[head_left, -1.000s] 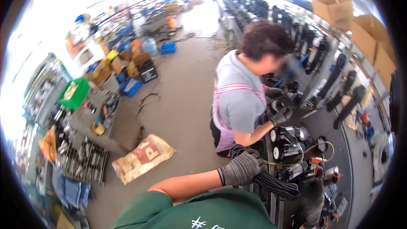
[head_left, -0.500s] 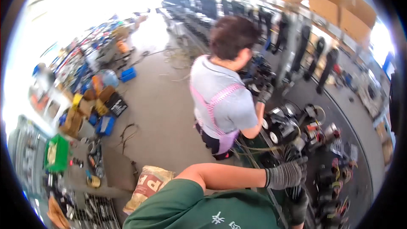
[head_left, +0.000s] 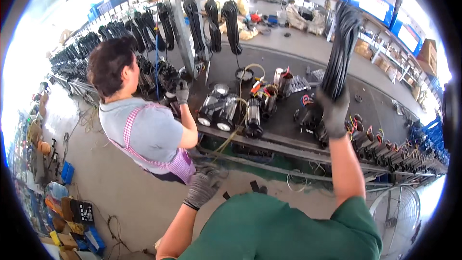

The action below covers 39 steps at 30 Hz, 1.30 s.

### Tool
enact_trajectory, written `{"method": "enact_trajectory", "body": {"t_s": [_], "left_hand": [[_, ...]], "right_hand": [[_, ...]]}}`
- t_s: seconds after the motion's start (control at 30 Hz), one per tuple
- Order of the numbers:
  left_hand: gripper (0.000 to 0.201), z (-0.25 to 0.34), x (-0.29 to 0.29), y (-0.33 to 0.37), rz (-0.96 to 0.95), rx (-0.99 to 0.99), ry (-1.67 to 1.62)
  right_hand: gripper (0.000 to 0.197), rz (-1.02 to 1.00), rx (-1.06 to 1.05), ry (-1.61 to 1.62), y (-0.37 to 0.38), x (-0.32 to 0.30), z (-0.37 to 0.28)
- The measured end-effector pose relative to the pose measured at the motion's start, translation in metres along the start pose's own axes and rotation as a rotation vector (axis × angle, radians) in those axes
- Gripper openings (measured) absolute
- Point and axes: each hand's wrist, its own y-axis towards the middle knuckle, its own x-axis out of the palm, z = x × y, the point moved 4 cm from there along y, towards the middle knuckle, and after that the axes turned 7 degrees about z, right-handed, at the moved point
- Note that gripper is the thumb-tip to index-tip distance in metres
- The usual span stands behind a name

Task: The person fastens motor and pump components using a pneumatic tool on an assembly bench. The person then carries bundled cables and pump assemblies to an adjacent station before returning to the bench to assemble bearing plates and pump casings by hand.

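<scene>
A long coiled bundle of black cable (head_left: pixel 340 50) stands upright above the workbench, its lower end gripped in my gloved right hand (head_left: pixel 334 115). My left hand (head_left: pixel 203 188), in a grey striped glove, is low by the co-worker's checked apron, apart from the bench. Its fingers are loosely bent and somewhat apart, with nothing seen in them. Just left of my right hand, a dark motor part with coloured wires (head_left: pixel 309 115) sits on the bench, partly covered by that hand. Silver cylindrical motor units (head_left: pixel 226 113) stand farther left on the bench.
A co-worker (head_left: pixel 144 125) in grey stands at my left, handling parts at the bench. Black cable coils (head_left: pixel 231 26) hang from a rail over the dark bench (head_left: pixel 288 147). Rows of motor parts (head_left: pixel 399 154) line the right. A wire fan guard (head_left: pixel 397 212) stands below.
My view has turned right. Both hands were together at the cable bundle; now my right hand holds it up over the bench, and my left hand has come away to the left.
</scene>
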Motion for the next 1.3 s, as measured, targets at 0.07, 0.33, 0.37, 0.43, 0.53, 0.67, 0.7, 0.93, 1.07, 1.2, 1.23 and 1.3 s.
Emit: {"method": "enact_trajectory", "body": {"t_s": [0.07, 0.33, 0.37, 0.43, 0.53, 0.67, 0.7, 0.93, 1.07, 1.2, 1.23, 1.3], "left_hand": [[0.041, -0.021, 0.012, -0.026, -0.027, -0.151, -0.13], [0.042, -0.059, 0.037, -0.064, 0.025, -0.497, -0.186], [0.042, -0.059, 0.04, -0.061, 0.029, -0.512, -0.181], [0.041, -0.06, 0.044, -0.048, 0.091, -0.527, -0.241], [0.041, -0.05, 0.041, 0.014, 0.142, -0.536, -0.469], [0.041, 0.006, 0.006, 0.137, 0.216, -0.464, -0.666], [0.04, 0.022, -0.003, 0.171, 0.209, -0.376, -0.671], [0.072, 0.133, -0.035, 0.323, 0.293, 0.024, -0.406], [0.083, 0.151, -0.014, 0.348, 0.372, 0.08, -0.175], [0.079, 0.156, -0.014, 0.356, 0.382, 0.185, -0.194], [0.073, 0.153, -0.014, 0.359, 0.38, 0.238, -0.214], [0.068, 0.154, -0.016, 0.371, 0.384, 0.292, -0.229]], "right_hand": [[0.046, 0.028, -0.111, 0.065, 0.054, 0.014, -0.002], [0.048, 0.048, 0.208, 0.526, 0.146, 0.064, 0.082], [0.044, 0.019, 0.324, 0.535, 0.133, 0.077, 0.094], [0.039, -0.093, 0.348, 0.549, 0.105, 0.096, 0.106], [0.04, -0.207, 0.334, 0.532, 0.072, 0.109, 0.118], [0.046, -0.409, 0.44, 0.537, 0.032, 0.133, 0.126], [0.051, -0.484, 0.441, 0.497, 0.024, 0.134, 0.131], [0.062, -0.493, 0.625, 0.797, -0.006, 0.135, 0.164], [0.056, -0.576, 0.45, 0.379, -0.034, 0.139, 0.234], [0.063, -0.518, 1.674, 1.489, -0.019, 0.138, 0.194], [0.075, -0.657, 1.058, 1.1, 0.0, 0.127, 0.185], [0.093, -0.807, 0.542, 0.737, 0.013, 0.121, 0.182]]}}
